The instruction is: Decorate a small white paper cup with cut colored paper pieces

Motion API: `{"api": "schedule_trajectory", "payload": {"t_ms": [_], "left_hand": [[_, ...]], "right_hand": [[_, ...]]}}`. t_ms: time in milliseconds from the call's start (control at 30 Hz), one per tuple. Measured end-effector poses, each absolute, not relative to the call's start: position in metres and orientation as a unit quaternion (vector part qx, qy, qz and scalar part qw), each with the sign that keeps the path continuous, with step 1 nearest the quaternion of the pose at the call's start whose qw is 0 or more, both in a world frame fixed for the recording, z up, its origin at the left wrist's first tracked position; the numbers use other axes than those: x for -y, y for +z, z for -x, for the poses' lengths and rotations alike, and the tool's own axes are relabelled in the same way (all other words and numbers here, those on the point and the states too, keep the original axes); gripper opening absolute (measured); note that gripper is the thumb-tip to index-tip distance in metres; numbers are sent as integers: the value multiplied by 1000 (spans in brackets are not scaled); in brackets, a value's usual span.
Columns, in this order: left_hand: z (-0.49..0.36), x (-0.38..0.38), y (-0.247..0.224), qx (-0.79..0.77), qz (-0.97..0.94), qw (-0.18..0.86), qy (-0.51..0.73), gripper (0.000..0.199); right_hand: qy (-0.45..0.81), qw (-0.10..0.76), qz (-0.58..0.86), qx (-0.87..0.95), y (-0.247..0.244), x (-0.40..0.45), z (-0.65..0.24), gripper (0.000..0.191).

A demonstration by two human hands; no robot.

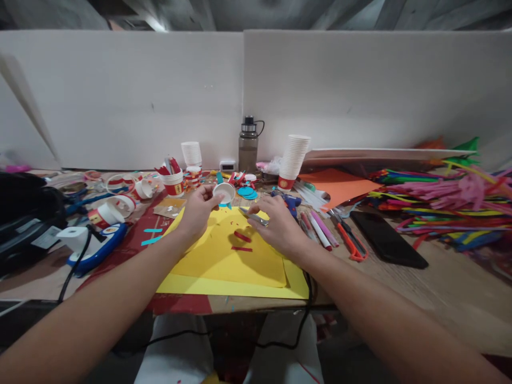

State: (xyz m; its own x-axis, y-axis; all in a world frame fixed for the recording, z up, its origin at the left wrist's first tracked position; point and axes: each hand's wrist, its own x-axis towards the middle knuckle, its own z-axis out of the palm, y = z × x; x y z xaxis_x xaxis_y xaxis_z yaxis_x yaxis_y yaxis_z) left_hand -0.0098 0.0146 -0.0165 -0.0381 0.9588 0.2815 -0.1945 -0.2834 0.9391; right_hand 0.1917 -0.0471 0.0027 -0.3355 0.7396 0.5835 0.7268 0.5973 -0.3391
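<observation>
A small white paper cup piece (pixel 224 194) with blue strips on its edge is pinched between the thumb and fingers of my left hand (pixel 199 209). My right hand (pixel 272 220) grips silver tweezers (pixel 256 217), whose tip points left toward the cup piece without touching it. Under both hands lie yellow sheets (pixel 224 266). Red strips (pixel 242 249) and small red scraps rest on the yellow. Just behind, between my hands, are several blue paper discs (pixel 247 192).
Behind stand stacked cups (pixel 294 160), a bottle (pixel 248 146) and a cup of red pieces (pixel 173 182). Right are a glue gun (pixel 288 201), markers (pixel 320 230), scissors (pixel 349 237), a phone (pixel 387 238) and pipe cleaners (pixel 452 192). A blue-and-white device (pixel 98 246) sits left.
</observation>
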Motion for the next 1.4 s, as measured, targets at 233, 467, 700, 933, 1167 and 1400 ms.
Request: {"api": "schedule_trajectory", "payload": {"t_ms": [233, 467, 700, 933, 1167, 1400], "left_hand": [[4, -8, -19, -379, -524, 492, 583, 31], [9, -4, -15, -313, -716, 215, 586, 11], [9, 9, -4, -203, -798, -6, 567, 22], [14, 8, -3, -176, -814, -58, 551, 23], [14, 8, 0, -152, -827, -91, 534, 24], [18, 2, -4, -204, -819, -84, 530, 24]], "right_hand": [[-87, 329, 599, 725, 14, 20, -231, 20], [-26, 121, 756, 642, 2, -4, -261, 42], [-6, 155, 756, 636, -8, -15, -254, 37], [59, 249, 764, 592, -5, -22, -266, 26], [131, 384, 742, 533, 10, -16, -266, 16], [211, 512, 651, 519, 17, -7, -256, 28]]}}
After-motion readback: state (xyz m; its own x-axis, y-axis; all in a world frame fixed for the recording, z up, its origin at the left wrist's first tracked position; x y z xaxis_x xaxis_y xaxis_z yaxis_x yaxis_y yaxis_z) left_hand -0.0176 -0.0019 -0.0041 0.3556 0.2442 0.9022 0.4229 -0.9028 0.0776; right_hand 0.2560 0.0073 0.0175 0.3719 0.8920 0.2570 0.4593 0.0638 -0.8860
